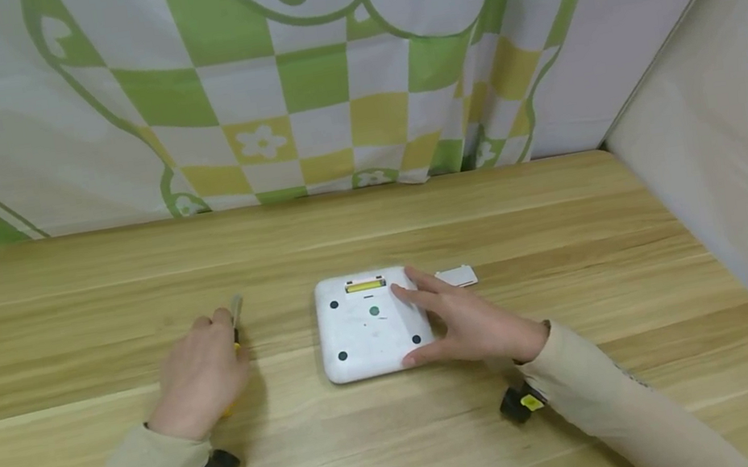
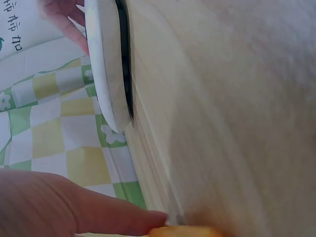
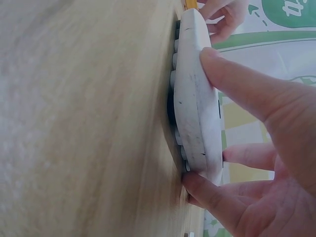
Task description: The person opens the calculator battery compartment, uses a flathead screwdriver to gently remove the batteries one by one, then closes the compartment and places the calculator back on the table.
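Observation:
A white calculator (image 1: 376,339) lies face down on the wooden table, its keys showing beneath the edge in the right wrist view. Near its far edge the battery slot is uncovered, and a yellow battery (image 1: 365,286) sits inside. My right hand (image 1: 471,324) grips the right side, thumb (image 3: 215,64) at the near corner and fingers spread towards the far one. To the left, my left hand (image 1: 201,375) holds a screwdriver (image 1: 236,312) with a yellow-orange handle, its metal shaft pointing away from me. Most of the handle is hidden by the hand.
A small white battery cover (image 1: 457,277) lies just beyond the right hand, to the right of the calculator. Behind the table (image 1: 523,202) hangs a green, yellow and white checked cloth (image 1: 313,80). White sheeting (image 1: 726,88) stands along the right side.

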Demonstrator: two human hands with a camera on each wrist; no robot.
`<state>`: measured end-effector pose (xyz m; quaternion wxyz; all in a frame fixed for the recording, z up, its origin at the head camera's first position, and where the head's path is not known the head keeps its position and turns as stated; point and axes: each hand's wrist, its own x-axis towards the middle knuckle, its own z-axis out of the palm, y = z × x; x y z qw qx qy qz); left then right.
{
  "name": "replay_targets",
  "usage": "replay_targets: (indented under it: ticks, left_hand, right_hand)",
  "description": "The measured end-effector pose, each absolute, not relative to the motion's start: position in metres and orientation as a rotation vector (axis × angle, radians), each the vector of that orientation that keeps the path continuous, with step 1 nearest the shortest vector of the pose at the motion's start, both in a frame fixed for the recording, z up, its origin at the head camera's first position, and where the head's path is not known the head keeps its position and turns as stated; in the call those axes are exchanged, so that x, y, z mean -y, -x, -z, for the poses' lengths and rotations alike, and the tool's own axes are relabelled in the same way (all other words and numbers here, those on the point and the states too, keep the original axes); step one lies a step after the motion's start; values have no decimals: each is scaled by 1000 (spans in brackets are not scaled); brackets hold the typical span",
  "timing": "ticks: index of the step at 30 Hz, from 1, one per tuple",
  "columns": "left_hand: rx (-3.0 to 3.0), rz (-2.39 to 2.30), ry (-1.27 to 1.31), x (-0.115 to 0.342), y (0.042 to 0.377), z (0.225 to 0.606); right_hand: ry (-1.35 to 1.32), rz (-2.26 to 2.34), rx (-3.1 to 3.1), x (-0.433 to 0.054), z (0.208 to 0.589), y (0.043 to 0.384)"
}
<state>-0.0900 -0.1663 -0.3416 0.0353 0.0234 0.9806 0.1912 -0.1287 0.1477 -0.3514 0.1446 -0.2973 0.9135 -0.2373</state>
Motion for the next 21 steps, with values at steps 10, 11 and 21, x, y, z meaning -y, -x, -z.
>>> replay_targets:
  ticks: [10, 11, 21]
  left_hand:
    - [-3178, -664, -208, 161, 90, 345]
    - [-3186, -666, -225, 160, 91, 345]
    - [-3194, -768, -425, 152, 95, 350]
  right_hand:
    - [884, 671, -2641, -149, 353, 129]
    - [886, 670, -2640, -149, 353, 129]
    - [888, 671, -2642, -149, 352, 130]
